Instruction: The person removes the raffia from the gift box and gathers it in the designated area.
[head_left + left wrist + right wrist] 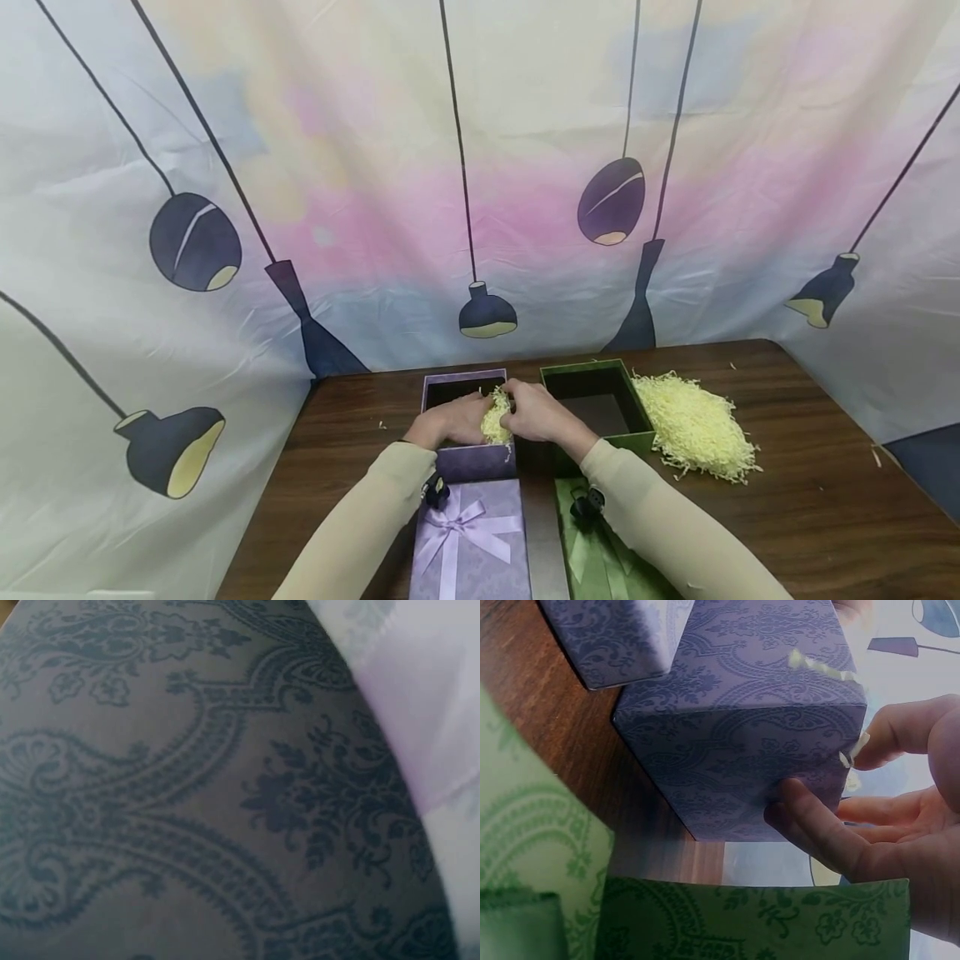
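My left hand [459,417] reaches over the purple box [476,461] and meets a clump of pale yellow shredded paper [495,421]; its fingertips are hidden. My right hand [536,410] lies over the box's right wall, close against the same clump. In the right wrist view, the fingers [817,825] rest loosely on the wall's outer face while others reach past the rim. Shreds [821,667] hang over the box's edge there. The left wrist view shows only patterned box surface [225,750] and a lilac ribbon [420,697].
A green box [597,412], its inside dark, stands right of the purple one. Beyond it lies a heap of yellow shredded paper [697,425]. Two lids with bows, purple [487,558] and green [600,562], lie in front, under my forearms. Stray shreds dot the wooden table [352,467].
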### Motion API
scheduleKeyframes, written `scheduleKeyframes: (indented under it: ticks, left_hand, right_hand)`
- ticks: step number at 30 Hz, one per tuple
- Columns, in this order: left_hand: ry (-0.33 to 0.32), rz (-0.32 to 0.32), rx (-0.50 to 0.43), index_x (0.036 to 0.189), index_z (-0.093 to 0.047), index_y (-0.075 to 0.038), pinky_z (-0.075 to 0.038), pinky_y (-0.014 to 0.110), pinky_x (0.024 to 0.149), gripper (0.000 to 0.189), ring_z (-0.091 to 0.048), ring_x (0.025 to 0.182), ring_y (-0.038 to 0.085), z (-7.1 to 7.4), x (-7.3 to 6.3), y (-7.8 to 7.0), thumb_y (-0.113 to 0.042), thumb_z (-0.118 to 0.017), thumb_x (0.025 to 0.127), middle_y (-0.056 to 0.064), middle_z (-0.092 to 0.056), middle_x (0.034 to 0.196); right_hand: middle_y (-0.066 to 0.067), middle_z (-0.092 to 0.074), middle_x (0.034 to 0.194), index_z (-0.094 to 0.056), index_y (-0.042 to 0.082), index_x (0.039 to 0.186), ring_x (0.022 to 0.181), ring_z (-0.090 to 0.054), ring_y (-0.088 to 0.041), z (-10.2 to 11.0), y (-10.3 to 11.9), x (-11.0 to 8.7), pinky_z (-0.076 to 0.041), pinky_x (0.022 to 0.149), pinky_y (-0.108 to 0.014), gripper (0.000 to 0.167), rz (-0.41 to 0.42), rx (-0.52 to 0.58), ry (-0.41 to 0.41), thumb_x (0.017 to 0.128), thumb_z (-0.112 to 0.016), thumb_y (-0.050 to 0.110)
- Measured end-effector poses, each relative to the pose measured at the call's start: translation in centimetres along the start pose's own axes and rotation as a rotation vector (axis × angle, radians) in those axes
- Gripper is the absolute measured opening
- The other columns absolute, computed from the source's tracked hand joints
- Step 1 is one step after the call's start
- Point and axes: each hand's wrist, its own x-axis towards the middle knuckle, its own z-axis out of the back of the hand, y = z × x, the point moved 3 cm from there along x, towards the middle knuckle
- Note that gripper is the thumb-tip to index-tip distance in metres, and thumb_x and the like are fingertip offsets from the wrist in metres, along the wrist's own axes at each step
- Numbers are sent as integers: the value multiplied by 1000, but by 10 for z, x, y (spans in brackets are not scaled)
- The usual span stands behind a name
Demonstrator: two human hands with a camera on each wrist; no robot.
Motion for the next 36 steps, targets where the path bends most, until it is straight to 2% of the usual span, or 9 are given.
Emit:
scheduleKeyframes:
  ticks: [3,7,11,16,23,31,36]
  left_hand:
    - [1,-2,-15,133,-51,-9,-48,38,95,61,-55,119,27,0,0,1,-23,-71,77,12,-59,123]
    - [2,-2,-15,132,-53,-9,-49,39,90,59,-56,115,27,-2,1,3,-27,-72,79,11,-59,122]
    - [-4,-15,1,125,-58,-12,-49,37,85,51,-58,106,23,-1,2,6,-28,-74,80,8,-61,115]
    - [-13,-40,11,115,-62,-14,-49,34,81,40,-59,97,18,0,3,7,-21,-77,78,1,-63,105]
    - [-38,-81,8,107,-63,-15,-48,30,75,34,-58,88,13,-1,0,5,-21,-78,77,-3,-63,97]
    - [-101,-94,7,111,-61,-16,-49,30,75,36,-59,90,13,4,-6,4,-24,-75,79,-3,-62,100]
    - [-112,-92,13,117,-60,-14,-49,32,76,45,-59,92,15,6,-8,4,-15,-77,75,0,-62,105]
  right_hand:
    - [-6,-64,89,-50,-3,136,57,-49,-14,0,0,0,-44,57,-30,59,8,-16,-10,82,-64,14]
    - [-9,-66,99,-52,-4,134,64,-52,-16,1,1,0,-45,61,-30,58,22,-26,-17,81,-66,14]
    - [-7,-65,91,-52,-4,134,61,-51,-15,3,1,1,-45,60,-30,58,27,-21,-20,81,-66,13]
    - [-3,-60,80,-51,-3,135,57,-49,-14,2,1,1,-43,56,-29,58,22,-16,-20,81,-66,14]
    - [-2,-60,79,-51,-2,135,61,-51,-15,0,1,0,-44,57,-29,58,3,-9,-11,82,-66,15]
    - [-4,-62,85,-51,-2,135,62,-51,-16,1,0,0,-44,60,-30,59,7,-12,-11,82,-66,16]
    - [-3,-61,82,-49,-2,137,62,-52,-15,1,-1,0,-44,57,-30,60,-11,6,6,82,-65,16]
